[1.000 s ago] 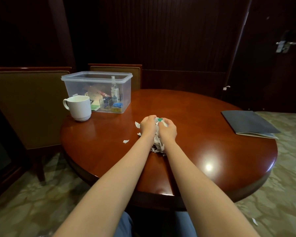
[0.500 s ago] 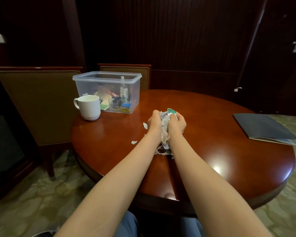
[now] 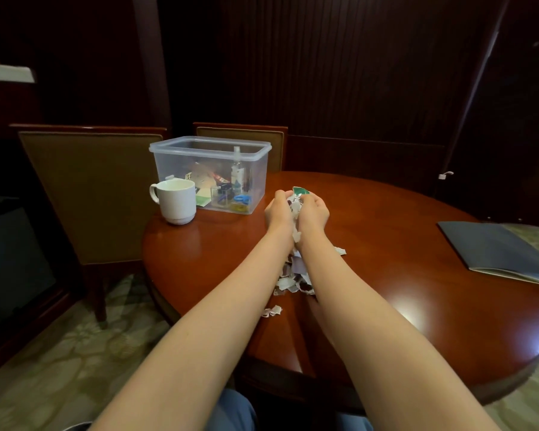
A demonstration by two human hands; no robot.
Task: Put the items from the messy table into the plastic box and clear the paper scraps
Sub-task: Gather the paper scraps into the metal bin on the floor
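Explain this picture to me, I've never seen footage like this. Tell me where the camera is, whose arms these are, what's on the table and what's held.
No machine here: a person wears a camera on the head, looking down at their own bare arms. The left hand and right hand squeeze a wad of paper scraps between them above a round wooden table. More loose scraps lie under the forearms. At the far left stand a white mug and a clear plastic box holding small items. A dark folder lies at the right edge.

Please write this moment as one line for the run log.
hands: left hand and right hand grip paper scraps together | table: loose scraps lie under wrists | plastic box: open, holds items
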